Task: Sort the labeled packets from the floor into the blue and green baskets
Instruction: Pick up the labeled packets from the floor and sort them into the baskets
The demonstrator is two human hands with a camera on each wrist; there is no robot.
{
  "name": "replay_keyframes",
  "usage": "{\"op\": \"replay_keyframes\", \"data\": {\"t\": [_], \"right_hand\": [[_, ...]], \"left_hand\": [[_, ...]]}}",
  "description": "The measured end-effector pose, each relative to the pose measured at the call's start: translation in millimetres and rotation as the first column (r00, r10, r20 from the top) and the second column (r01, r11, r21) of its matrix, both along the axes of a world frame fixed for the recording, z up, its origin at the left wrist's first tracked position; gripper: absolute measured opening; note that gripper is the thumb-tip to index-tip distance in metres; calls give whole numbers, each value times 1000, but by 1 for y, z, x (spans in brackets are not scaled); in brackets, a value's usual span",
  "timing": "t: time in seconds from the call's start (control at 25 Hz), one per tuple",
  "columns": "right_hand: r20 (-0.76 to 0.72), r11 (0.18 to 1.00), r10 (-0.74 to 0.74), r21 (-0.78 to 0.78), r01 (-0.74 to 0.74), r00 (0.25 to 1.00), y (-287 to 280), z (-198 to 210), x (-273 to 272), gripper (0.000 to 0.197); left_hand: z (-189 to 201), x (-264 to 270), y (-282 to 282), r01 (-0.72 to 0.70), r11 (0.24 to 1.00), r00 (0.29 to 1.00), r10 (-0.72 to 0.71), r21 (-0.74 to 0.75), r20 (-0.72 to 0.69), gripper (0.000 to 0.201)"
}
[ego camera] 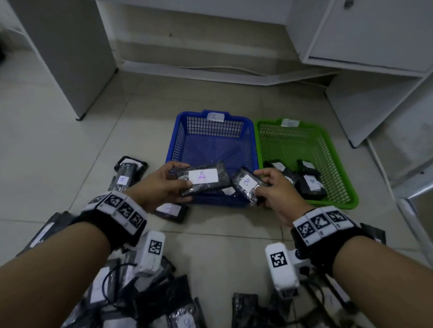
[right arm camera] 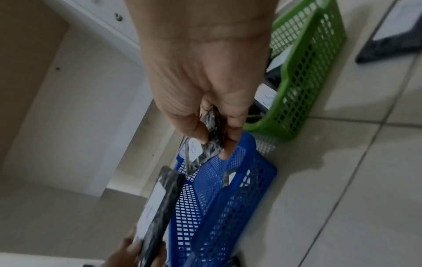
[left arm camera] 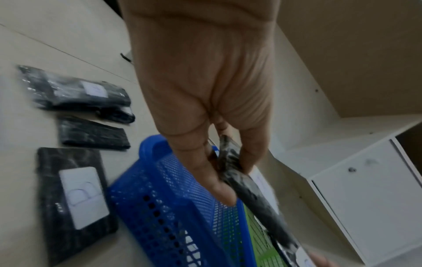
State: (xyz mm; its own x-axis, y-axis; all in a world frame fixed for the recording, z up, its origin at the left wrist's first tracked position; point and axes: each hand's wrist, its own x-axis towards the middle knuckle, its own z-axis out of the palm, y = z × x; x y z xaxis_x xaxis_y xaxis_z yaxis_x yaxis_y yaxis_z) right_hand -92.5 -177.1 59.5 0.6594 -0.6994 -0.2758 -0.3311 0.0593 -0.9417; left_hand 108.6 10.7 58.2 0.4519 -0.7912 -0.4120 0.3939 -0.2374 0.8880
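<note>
My left hand (ego camera: 170,184) grips a black packet labelled A (ego camera: 202,178) (left arm camera: 251,195) over the near edge of the blue basket (ego camera: 213,136) (left arm camera: 169,207) (right arm camera: 228,207). My right hand (ego camera: 271,189) (right arm camera: 205,90) pinches a smaller black packet labelled B (ego camera: 248,184) (right arm camera: 211,144), held between the blue basket and the green basket (ego camera: 309,143) (right arm camera: 303,75). The green basket holds several black packets (ego camera: 309,183). A packet with a white label (ego camera: 228,190) lies in the blue basket under the held ones.
Several more black labelled packets lie on the tiled floor: a pile (ego camera: 172,309) near my forearms, some at the left (ego camera: 127,174) (left arm camera: 75,189), one at the right (ego camera: 373,232). White cabinets (ego camera: 382,34) and a desk leg (ego camera: 73,56) stand behind the baskets.
</note>
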Motion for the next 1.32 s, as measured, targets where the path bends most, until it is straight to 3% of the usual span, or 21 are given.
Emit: {"op": "replay_keyframes", "data": {"t": [0.12,0.24,0.28,0.36,0.4,0.48,0.56,0.64,0.76,0.84,0.92,1.08,1.2,1.32], "right_hand": [[-52,998,55,-9,-55,997,-31,19,-12,40],[-53,999,21,-28,-22,998,-57,17,-29,39],[-48,1000,-8,-27,6,999,-65,11,-35,38],[-37,996,-91,-24,90,995,-83,-6,-44,35],[-32,989,-144,-22,143,989,-93,-15,-50,35],[-27,971,-237,-54,235,971,-110,-32,-60,37],[-32,962,-268,-56,266,963,-125,-46,-69,43],[-31,972,-232,-30,232,972,-136,-52,-76,54],[-132,975,-102,-212,72,986,-146,-51,-83,61],[-215,925,-45,-377,-41,976,-147,-48,-93,54],[-238,879,-62,-474,-61,969,-147,-43,-108,43],[-112,868,-183,-485,107,977,-137,-30,-159,26],[-122,876,-257,-448,178,959,-127,-34,-207,22],[-207,903,-301,-375,208,931,-127,-56,-251,19]], "left_hand": [[-5,-1,-47,-54,996,992,46,69,117,43],[-32,-3,-77,-59,973,931,-27,223,365,51],[-42,-7,-81,-53,948,871,-110,314,479,54],[-56,-24,-90,-160,865,675,-257,476,692,56],[-60,-38,-93,-242,854,580,-253,460,775,54],[-64,-73,-95,-325,910,411,-108,256,905,38],[-72,-109,-98,-237,961,240,-81,139,967,26],[-80,-131,-101,-146,968,118,-186,203,975,29],[-85,-137,-109,-178,966,135,-165,188,977,18],[-83,-146,-111,-231,963,137,-110,140,984,18],[-79,-162,-118,-207,975,155,-45,77,987,20],[-87,-209,-137,44,996,216,-81,73,973,21],[-104,-241,-162,225,963,342,-222,150,913,19],[-126,-266,-197,408,877,281,-385,254,879,25]]}}
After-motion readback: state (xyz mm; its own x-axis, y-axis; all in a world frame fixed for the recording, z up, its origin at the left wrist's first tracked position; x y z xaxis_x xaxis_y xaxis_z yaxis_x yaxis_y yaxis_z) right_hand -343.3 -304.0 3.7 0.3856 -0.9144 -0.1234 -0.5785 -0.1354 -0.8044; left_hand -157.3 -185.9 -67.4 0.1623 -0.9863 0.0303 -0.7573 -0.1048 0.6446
